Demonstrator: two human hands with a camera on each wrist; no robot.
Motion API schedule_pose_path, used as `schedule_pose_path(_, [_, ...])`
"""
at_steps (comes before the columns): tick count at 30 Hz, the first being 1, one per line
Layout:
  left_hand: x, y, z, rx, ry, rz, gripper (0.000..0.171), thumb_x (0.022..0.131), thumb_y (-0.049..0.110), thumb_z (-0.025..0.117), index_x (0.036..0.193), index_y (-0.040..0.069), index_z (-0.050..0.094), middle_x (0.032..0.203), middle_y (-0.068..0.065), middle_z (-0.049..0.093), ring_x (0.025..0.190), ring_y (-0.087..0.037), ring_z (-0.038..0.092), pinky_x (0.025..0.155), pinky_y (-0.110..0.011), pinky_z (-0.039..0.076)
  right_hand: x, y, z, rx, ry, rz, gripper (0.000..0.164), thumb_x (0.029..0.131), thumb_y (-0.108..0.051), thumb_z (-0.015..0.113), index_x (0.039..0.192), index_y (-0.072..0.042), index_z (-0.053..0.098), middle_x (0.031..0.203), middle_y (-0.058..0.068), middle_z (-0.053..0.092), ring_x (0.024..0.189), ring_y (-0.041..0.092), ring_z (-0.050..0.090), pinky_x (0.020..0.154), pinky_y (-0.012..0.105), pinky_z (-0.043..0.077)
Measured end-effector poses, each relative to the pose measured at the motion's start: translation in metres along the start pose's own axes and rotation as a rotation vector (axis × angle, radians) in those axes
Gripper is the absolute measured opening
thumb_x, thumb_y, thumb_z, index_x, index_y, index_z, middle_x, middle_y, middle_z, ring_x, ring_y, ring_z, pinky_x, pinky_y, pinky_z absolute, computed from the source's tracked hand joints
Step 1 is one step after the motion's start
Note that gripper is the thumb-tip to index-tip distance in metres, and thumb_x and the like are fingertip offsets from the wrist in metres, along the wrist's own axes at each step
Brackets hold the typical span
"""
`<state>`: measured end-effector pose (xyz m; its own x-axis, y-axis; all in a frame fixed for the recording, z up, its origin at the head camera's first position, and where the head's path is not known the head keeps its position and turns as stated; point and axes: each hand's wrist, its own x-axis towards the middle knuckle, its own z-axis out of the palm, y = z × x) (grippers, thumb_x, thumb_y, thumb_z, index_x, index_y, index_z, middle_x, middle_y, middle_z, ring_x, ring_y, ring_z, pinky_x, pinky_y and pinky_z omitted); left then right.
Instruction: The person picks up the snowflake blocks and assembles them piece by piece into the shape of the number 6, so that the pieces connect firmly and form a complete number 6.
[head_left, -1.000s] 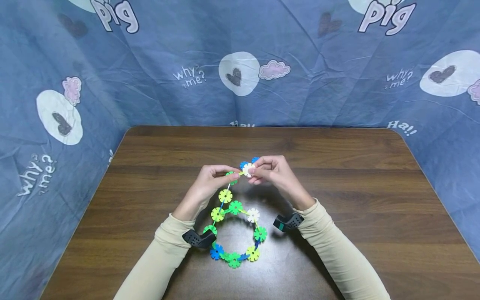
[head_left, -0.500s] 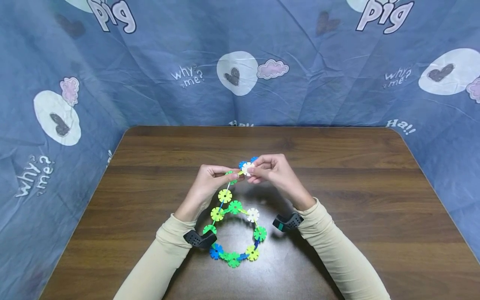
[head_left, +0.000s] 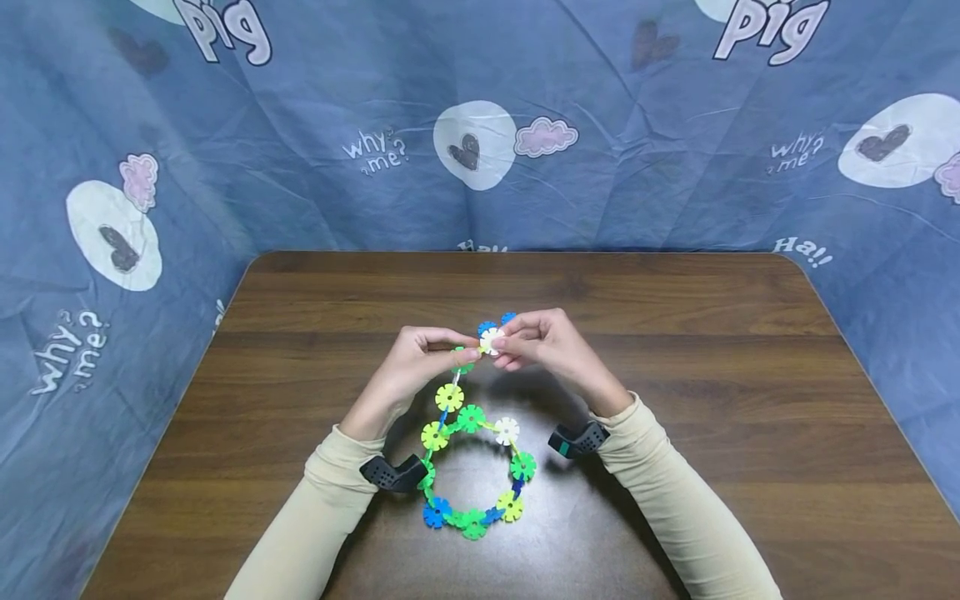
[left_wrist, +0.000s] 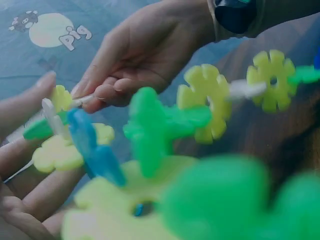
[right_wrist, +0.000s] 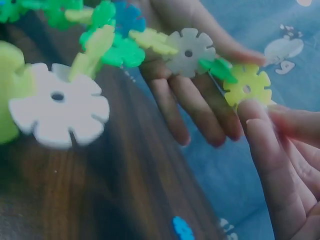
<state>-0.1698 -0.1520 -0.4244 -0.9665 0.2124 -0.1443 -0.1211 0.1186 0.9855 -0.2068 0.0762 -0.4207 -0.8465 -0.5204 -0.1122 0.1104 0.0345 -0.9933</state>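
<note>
A chain of flower-shaped plastic snowflake discs (head_left: 450, 397) in green, yellow, white and blue forms a ring on the table, with a tail rising to the hands. My left hand (head_left: 405, 367) holds the tail's end between thumb and fingers, by a yellow snowflake disc (right_wrist: 247, 86). My right hand (head_left: 558, 350) pinches a white snowflake disc (head_left: 492, 341) between thumb and forefinger. In the left wrist view the white disc shows edge-on, its rim meeting the yellow one. Whether their slots are engaged cannot be made out.
Two loose blue discs (head_left: 508, 317) lie on the table beyond the hands, the nearer one partly behind the white disc. The brown wooden table (head_left: 675, 300) ends at a blue printed cloth (head_left: 315, 108) at the back and sides.
The white disc has moved slightly left and down, closer to the left fingers. The ring has shifted slightly toward the front right. Both hands keep their hold.
</note>
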Motion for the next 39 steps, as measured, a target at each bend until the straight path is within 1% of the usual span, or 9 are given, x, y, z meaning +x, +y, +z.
schedule_pose_path(4, [0.001, 0.000, 0.000, 0.012, 0.005, -0.016, 0.027, 0.095, 0.018, 0.075, 0.113, -0.002, 0.076, 0.100, -0.009, 0.080, 0.088, -0.011, 0.073, 0.081, -0.025, 0.058, 0.003, 0.007, 0.001, 0.002, -0.035, 0.006, 0.019, 0.097, -0.009, 0.072, 0.108, 0.007, 0.072, 0.099, 0.030, 0.076, 0.081, 0.029, 0.079, 0.084, 0.056, 0.061])
schedule_pose_path(7, [0.001, -0.002, 0.001, 0.005, 0.001, -0.003, 0.025, 0.097, 0.017, 0.073, 0.110, -0.005, 0.074, 0.093, -0.014, 0.080, 0.085, -0.017, 0.075, 0.077, -0.025, 0.058, 0.005, 0.012, 0.001, -0.013, -0.060, 0.003, 0.023, 0.100, -0.011, 0.068, 0.112, 0.007, 0.071, 0.100, 0.029, 0.076, 0.084, 0.034, 0.078, 0.083, 0.054, 0.062])
schedule_pose_path(12, [0.003, -0.007, 0.000, 0.009, 0.011, 0.008, 0.025, 0.098, 0.011, 0.070, 0.108, -0.011, 0.071, 0.084, -0.004, 0.079, 0.077, -0.019, 0.077, 0.072, -0.024, 0.060, 0.011, 0.019, -0.007, -0.084, -0.038, -0.006, 0.028, 0.103, -0.014, 0.064, 0.114, 0.010, 0.069, 0.100, 0.031, 0.075, 0.090, 0.045, 0.076, 0.081, 0.053, 0.063])
schedule_pose_path(15, [0.003, -0.007, -0.001, 0.028, 0.036, -0.011, 0.025, 0.099, 0.012, 0.069, 0.110, -0.010, 0.070, 0.091, -0.007, 0.078, 0.079, -0.024, 0.079, 0.073, -0.024, 0.061, 0.015, 0.025, -0.018, -0.206, 0.038, -0.019, 0.027, 0.102, -0.015, 0.066, 0.114, 0.009, 0.070, 0.095, 0.028, 0.076, 0.084, 0.042, 0.077, 0.074, 0.050, 0.065])
schedule_pose_path(21, [0.003, -0.009, -0.002, 0.041, 0.050, -0.040, 0.022, 0.104, 0.010, 0.061, 0.114, -0.010, 0.063, 0.110, -0.023, 0.070, 0.087, -0.036, 0.079, 0.073, -0.034, 0.065, 0.021, 0.035, -0.038, -0.507, 0.183, -0.042, 0.023, 0.094, -0.009, 0.075, 0.113, 0.004, 0.073, 0.099, 0.021, 0.076, 0.071, 0.030, 0.077, 0.062, 0.036, 0.064])
schedule_pose_path(25, [0.002, -0.011, -0.002, 0.078, 0.057, -0.035, 0.021, 0.104, 0.009, 0.059, 0.113, -0.010, 0.063, 0.115, -0.026, 0.068, 0.089, -0.035, 0.079, 0.072, -0.025, 0.062, 0.024, 0.038, -0.047, -0.728, 0.262, -0.038, 0.029, 0.091, -0.011, 0.079, 0.117, 0.001, 0.072, 0.105, 0.018, 0.070, 0.073, 0.025, 0.075, 0.072, 0.037, 0.063])
schedule_pose_path(28, [0.003, -0.011, -0.002, 0.118, 0.062, -0.031, 0.022, 0.103, 0.011, 0.061, 0.112, -0.009, 0.065, 0.111, -0.027, 0.072, 0.091, -0.035, 0.079, 0.071, -0.020, 0.058, 0.025, 0.041, -0.055, -0.865, 0.306, -0.015, 0.036, 0.090, -0.018, 0.080, 0.121, -0.002, 0.071, 0.109, 0.016, 0.066, 0.089, 0.026, 0.071, 0.087, 0.044, 0.057])
schedule_pose_path(33, [0.005, -0.012, -0.003, 0.164, 0.068, -0.021, 0.024, 0.102, 0.014, 0.064, 0.111, -0.007, 0.068, 0.103, -0.026, 0.076, 0.093, -0.037, 0.078, 0.073, -0.019, 0.056, 0.029, 0.047, -0.060, -0.938, 0.291, -0.004, 0.041, 0.093, -0.026, 0.078, 0.125, -0.003, 0.070, 0.108, 0.015, 0.066, 0.099, 0.029, 0.059, 0.088, 0.048, 0.048])
schedule_pose_path(39, [0.005, -0.011, -0.005, 0.159, 0.053, -0.006, 0.025, 0.102, 0.014, 0.064, 0.113, -0.009, 0.067, 0.105, -0.027, 0.075, 0.092, -0.036, 0.078, 0.075, -0.019, 0.056, 0.031, 0.048, -0.058, -0.950, 0.290, -0.014, 0.032, 0.091, -0.024, 0.079, 0.115, -0.004, 0.073, 0.107, 0.014, 0.066, 0.097, 0.029, 0.062, 0.086, 0.047, 0.050])
